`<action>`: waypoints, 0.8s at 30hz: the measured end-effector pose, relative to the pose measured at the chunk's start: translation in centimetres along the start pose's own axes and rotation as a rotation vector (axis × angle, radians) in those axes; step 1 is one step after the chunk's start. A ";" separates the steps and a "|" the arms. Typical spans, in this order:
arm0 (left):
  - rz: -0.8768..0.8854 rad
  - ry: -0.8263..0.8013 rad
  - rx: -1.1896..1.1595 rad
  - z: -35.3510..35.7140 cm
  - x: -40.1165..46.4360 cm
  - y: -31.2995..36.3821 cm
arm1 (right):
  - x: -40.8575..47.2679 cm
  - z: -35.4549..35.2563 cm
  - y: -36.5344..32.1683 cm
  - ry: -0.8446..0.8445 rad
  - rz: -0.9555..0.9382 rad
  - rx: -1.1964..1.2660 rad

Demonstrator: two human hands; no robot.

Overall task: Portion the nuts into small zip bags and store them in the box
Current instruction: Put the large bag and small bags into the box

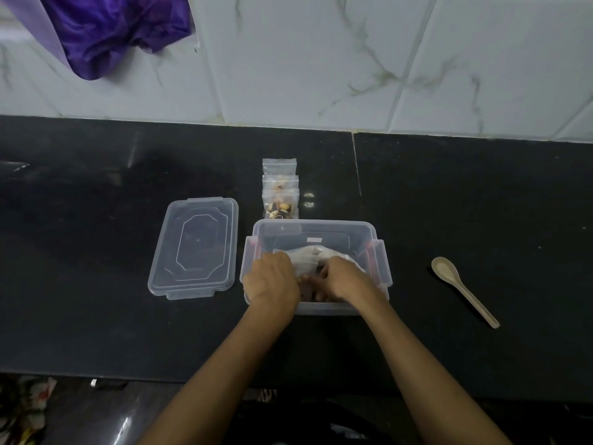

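Both hands, left (272, 277) and right (345, 279), grip a crinkled clear bag (308, 258) inside the translucent rectangular box (321, 224)

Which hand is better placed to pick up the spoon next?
Probably the right hand. The spoon lies on the counter to the right of the box, on that hand's side. The left hand would have to cross over the box.

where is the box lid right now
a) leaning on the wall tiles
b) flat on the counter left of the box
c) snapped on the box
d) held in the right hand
b: the clear lid lies flat on the dark counter, left of the open box.
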State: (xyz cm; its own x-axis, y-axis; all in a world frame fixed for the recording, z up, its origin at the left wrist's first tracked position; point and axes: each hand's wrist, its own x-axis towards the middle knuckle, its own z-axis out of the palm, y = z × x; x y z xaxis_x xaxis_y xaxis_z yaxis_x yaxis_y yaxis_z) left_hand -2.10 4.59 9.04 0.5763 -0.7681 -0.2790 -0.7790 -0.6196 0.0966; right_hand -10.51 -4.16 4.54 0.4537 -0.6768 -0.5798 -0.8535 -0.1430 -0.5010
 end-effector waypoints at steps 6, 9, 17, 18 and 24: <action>0.041 0.086 -0.284 -1.5 -0.2 -1.9 | -1.6 -1.3 -0.1 0.090 -0.050 0.091; -0.018 0.135 -0.417 -2.9 0.1 -2.7 | -2.9 -2.5 -1.1 0.079 -0.110 0.141; -0.052 0.251 -0.539 -5.5 1.9 -3.4 | -2.9 -4.6 -4.1 0.128 -0.213 0.181; -0.044 0.277 -0.565 -5.8 2.4 -3.3 | -2.5 -4.9 -4.6 0.164 -0.237 0.187; -0.049 0.294 -0.713 -5.3 8.9 -3.4 | 2.6 -6.4 -7.3 0.436 -0.303 0.248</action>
State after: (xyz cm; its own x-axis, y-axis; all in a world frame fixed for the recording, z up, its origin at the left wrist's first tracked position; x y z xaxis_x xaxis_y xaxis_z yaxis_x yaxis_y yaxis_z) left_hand 6.94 -1.01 11.30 0.7258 -0.6865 -0.0439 -0.4602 -0.5320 0.7108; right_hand -4.76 -9.47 10.84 0.4759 -0.8743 -0.0951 -0.5927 -0.2390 -0.7692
